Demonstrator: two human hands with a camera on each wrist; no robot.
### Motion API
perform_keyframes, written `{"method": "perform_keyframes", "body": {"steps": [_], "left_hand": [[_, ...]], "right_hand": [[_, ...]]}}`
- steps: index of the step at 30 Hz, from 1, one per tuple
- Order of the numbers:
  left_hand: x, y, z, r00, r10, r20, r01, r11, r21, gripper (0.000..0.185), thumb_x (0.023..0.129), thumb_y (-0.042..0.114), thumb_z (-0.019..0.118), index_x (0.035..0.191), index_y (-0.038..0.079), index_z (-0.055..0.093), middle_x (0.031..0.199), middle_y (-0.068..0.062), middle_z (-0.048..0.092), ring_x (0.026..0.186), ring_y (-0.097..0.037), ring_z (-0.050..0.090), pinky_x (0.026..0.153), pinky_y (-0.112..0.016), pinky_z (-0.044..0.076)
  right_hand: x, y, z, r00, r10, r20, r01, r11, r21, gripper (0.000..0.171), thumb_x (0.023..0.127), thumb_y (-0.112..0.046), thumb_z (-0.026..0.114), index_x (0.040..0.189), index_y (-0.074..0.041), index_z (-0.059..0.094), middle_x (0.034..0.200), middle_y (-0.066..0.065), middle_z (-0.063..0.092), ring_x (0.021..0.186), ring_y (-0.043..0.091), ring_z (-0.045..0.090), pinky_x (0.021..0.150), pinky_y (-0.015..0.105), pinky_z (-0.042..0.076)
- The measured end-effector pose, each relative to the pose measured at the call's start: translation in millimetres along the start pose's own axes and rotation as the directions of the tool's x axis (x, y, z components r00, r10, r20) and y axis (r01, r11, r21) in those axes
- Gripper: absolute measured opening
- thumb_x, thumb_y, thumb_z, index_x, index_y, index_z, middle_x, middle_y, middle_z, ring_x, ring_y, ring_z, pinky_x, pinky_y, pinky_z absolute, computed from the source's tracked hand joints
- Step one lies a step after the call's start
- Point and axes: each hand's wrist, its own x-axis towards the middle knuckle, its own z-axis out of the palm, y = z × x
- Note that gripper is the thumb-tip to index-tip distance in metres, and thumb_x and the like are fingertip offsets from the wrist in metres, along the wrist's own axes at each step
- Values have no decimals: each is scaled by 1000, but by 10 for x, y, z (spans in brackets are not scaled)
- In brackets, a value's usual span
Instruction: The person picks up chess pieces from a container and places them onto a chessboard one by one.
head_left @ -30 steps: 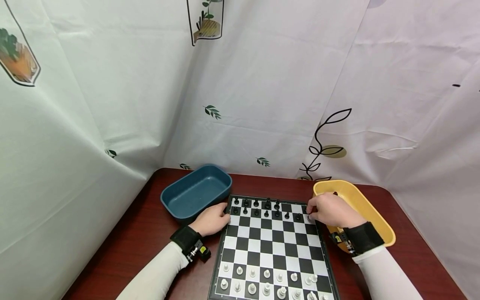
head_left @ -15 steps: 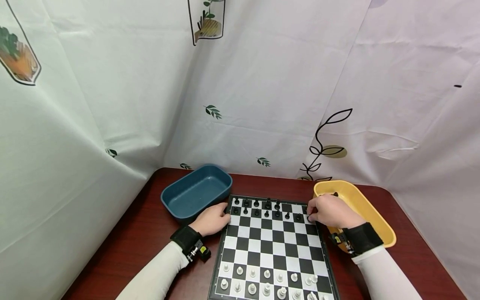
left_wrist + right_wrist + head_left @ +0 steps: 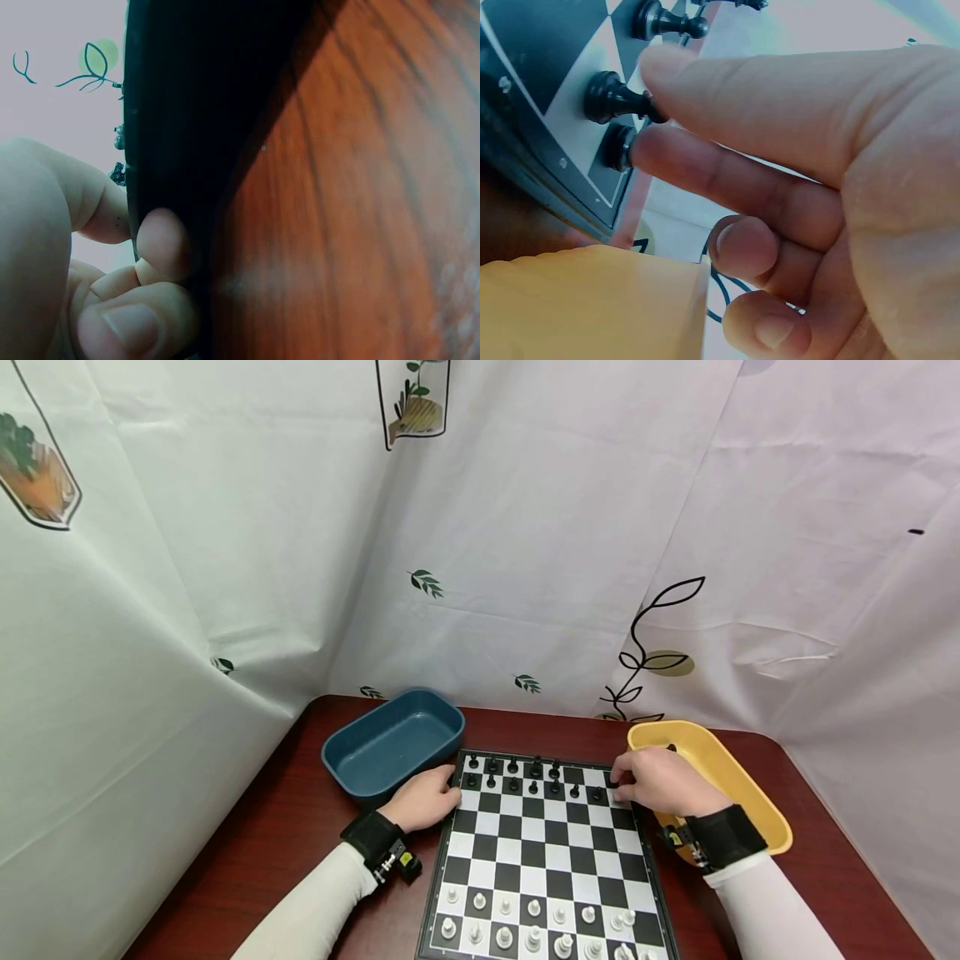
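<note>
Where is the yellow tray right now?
In the head view the yellow tray sits on the table at the chessboard's far right corner, partly behind the right hand; the blue tray is on the opposite side.

Makeshift recording booth: printed sheets (image 3: 525, 527) curtain a wooden table (image 3: 300, 827).
</note>
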Motion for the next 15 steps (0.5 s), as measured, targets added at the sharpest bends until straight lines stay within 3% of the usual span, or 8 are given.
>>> {"method": "perform_keyframes", "body": {"steps": [4, 9, 12, 15], "left_hand": [[-14, 34, -20, 1000, 0, 1, 0, 1000, 1, 42, 101, 21, 60, 139, 4, 69, 80, 7, 64, 72, -10, 60, 78, -37, 52], [-21, 47, -18, 1000, -10, 6, 10, 1000, -1, 43, 101, 20, 60, 140, 3, 68, 80, 7, 65, 73, -10, 60, 79, -37, 52], [-30, 55, -24, 1000, -3, 2, 3, 1000, -4, 43, 101, 19, 61, 140, 3, 68, 81, 7, 65, 73, -10, 60, 78, -37, 52], [-36, 60, -30, 1000, 1, -2, -1, 1000, -8, 41, 100, 18, 62, 138, 3, 69, 81, 7, 65, 74, -10, 60, 79, -38, 53]], "right_hand": [[-16, 46, -35, 990, -52, -128, 53, 999, -1, 12, 91, -24, 92, 90, -22, 80, 84, -13, 70, 73, 9, 60, 69, 40, 54], [-42, 163, -86, 945, -132, -299, 126, 991, -37, 13, 93, -14, 88, 89, -21, 78, 82, -12, 69, 73, 10, 64, 69, 41, 55], [-53, 247, -125, 915, -157, -372, 133, 987, -92, 18, 91, -12, 87, 86, -23, 73, 78, -13, 63, 70, 9, 58, 68, 40, 52], [-73, 306, -171, 910, -126, -395, 99, 991, -90, 18, 93, -12, 86, 86, -22, 73, 78, -11, 62, 71, 12, 57, 70, 43, 51]]}}
